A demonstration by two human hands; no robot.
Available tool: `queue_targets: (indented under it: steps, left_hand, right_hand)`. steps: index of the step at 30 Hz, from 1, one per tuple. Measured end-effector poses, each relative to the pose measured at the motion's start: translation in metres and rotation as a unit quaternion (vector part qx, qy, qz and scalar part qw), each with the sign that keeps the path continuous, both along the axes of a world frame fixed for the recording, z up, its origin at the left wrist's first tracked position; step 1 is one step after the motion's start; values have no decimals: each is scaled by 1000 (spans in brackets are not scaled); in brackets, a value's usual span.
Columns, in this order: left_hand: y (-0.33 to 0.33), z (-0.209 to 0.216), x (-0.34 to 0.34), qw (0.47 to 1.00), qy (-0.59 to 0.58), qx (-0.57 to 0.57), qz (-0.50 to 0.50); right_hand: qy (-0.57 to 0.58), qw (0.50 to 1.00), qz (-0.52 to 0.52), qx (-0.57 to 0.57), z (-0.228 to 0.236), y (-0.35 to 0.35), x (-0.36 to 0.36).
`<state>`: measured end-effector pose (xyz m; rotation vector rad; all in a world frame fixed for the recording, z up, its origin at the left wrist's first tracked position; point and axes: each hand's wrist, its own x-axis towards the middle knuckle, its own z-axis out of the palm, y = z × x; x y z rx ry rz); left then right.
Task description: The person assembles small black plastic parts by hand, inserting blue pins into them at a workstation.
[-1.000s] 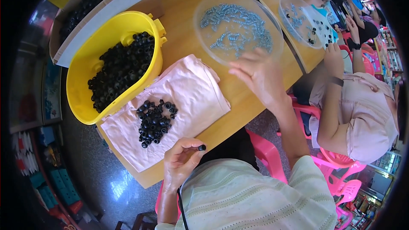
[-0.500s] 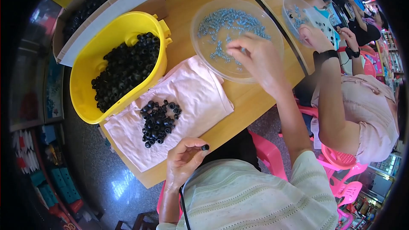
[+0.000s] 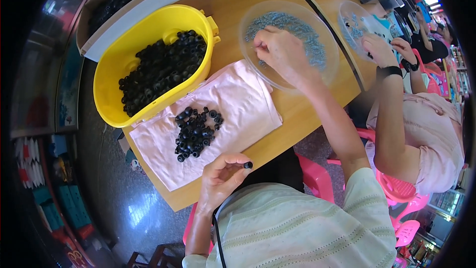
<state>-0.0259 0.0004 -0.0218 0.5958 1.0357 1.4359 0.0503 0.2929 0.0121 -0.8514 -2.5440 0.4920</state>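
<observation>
Head view: nearest, the left hand pinches a black piece by the table edge; past it, similar pieces heap on a pink cloth; farther, the right hand curls over blue coils in a clear bowl, whether gripping any, I can't tell.

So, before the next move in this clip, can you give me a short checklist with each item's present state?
1. Left hand gripping one small black part: ok.
2. Right hand over the clear bowl: ok.
3. Blue coils available in that bowl: ok, many.
4. Coil in the right hand: cannot tell, its grip is hidden.
5. Loose black pieces lying on the pink cloth: ok, in one cluster.
6. Black part and a coil together: not ok, hands are apart.
</observation>
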Motion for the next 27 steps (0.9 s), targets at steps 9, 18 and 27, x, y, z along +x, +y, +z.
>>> queue_targets:
  steps: [9, 18, 27]
  left_hand:
    - [0, 6, 4, 999, 16, 30, -1]
    - [-11, 24, -5, 991, -61, 69, 101]
    - [-15, 31, -1, 984, -109, 28, 140]
  right_hand:
    - [-42, 999, -7, 21, -2, 4, 4]
    - [158, 928, -51, -335, 32, -54, 40]
    - [277, 823, 198, -454, 24, -154, 51]
